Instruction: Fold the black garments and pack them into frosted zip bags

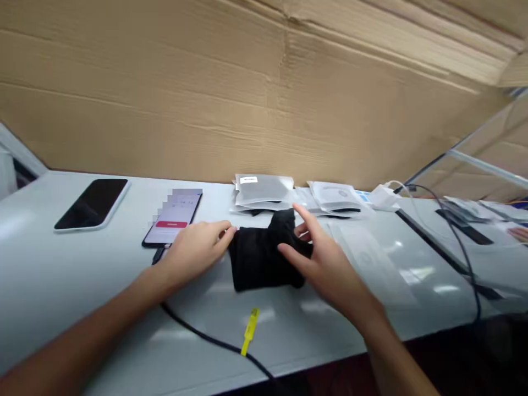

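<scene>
A folded piece of black cloth lies on the table in front of me, with its right part bunched up. My left hand pinches its upper left corner between thumb and fingertips. Around the bunched right part is my right hand, thumb on the near side and index finger raised, the other fingers partly hidden behind the fabric. Just left of my left hand, a phone with a lit screen lies plugged into a black cable that carries a yellow tag.
A second phone, its screen dark, lies at the far left. Stacked translucent packets and more packets stand along the cardboard wall. To the right are a white charger, a black strip and looping cables. Part of another person's hand shows at the right edge.
</scene>
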### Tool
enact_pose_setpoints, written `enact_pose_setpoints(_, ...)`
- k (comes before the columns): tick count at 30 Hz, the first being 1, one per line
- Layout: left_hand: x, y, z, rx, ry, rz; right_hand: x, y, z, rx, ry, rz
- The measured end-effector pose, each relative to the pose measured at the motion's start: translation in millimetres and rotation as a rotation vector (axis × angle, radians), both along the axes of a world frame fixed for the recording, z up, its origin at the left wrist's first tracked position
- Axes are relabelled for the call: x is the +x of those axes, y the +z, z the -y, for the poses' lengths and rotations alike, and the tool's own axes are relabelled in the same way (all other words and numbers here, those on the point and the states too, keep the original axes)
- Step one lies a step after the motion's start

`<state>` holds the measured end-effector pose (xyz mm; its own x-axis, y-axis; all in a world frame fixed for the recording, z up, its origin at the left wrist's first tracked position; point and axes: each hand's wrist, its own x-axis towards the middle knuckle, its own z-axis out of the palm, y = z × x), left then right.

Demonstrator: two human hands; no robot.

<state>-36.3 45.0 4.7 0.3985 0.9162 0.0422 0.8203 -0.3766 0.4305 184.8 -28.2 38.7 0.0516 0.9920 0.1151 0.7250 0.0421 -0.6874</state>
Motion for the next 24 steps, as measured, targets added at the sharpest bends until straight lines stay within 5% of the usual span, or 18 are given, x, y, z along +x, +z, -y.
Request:
enact_pose_setpoints(2, 0, 0.3, -2, -0.047, 0.010, 0.049, -23, 4.2, 8, -0.062, 0.271, -0.158)
enact_pose_setpoints(4, -2, 0.6, -5, -0.093, 0.045, 0.129, -31, 4.0, 14, -0.100, 0.364, -0.241)
enact_pose_setpoints(9, -4, 1.5, -9, -0.232, 0.102, 0.283, -4, -16.0, 15, -0.107, 0.077, -0.177)
enact_pose_setpoints(17, 0, -13.7, -6, -0.484, -0.062, 0.551, 2, -47.1, 6, -0.130, 0.118, -0.096)
enact_pose_setpoints(24, 10, -12.0, 0, -0.466, -0.121, 0.824, -8, -48.9, 2, -0.173, -0.002, -0.396)
